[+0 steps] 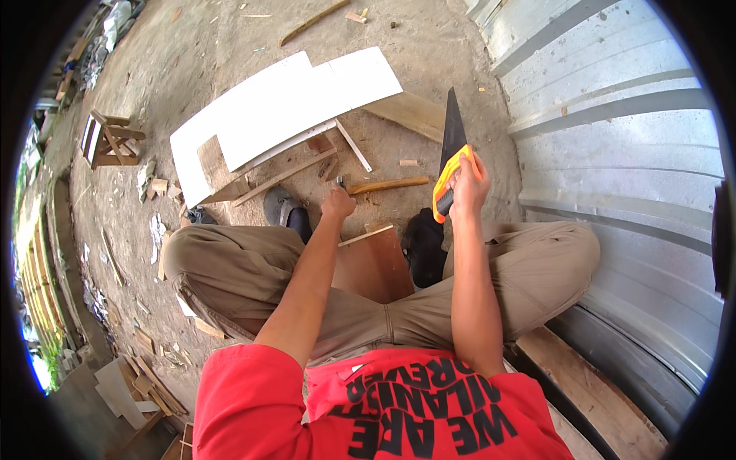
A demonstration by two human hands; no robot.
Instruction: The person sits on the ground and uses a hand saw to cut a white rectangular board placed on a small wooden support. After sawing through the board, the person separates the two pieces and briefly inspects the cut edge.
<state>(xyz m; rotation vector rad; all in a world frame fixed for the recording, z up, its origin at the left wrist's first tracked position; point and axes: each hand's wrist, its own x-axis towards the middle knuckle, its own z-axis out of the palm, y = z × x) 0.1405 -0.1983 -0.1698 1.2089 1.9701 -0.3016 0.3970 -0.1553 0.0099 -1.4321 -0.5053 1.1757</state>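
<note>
My right hand (pixel 468 184) grips the orange and black handle of a handsaw (pixel 451 149), whose dark blade points up and away from me. My left hand (pixel 337 204) reaches down to the ground and is closed on the end of a hammer (pixel 387 185) with a wooden handle that lies to the right. A reddish-brown board (pixel 373 264) rests between my legs, just below both hands. I am squatting, with khaki trousers and dark shoes on either side of the board.
A large white panel (pixel 284 107) lies on the dirt ahead, with wooden strips (pixel 285 176) and a plank (pixel 410 113) around it. A corrugated metal wall (pixel 613 153) runs along the right. A small wooden stool (pixel 107 140) stands at the left; wood scraps lie at lower left.
</note>
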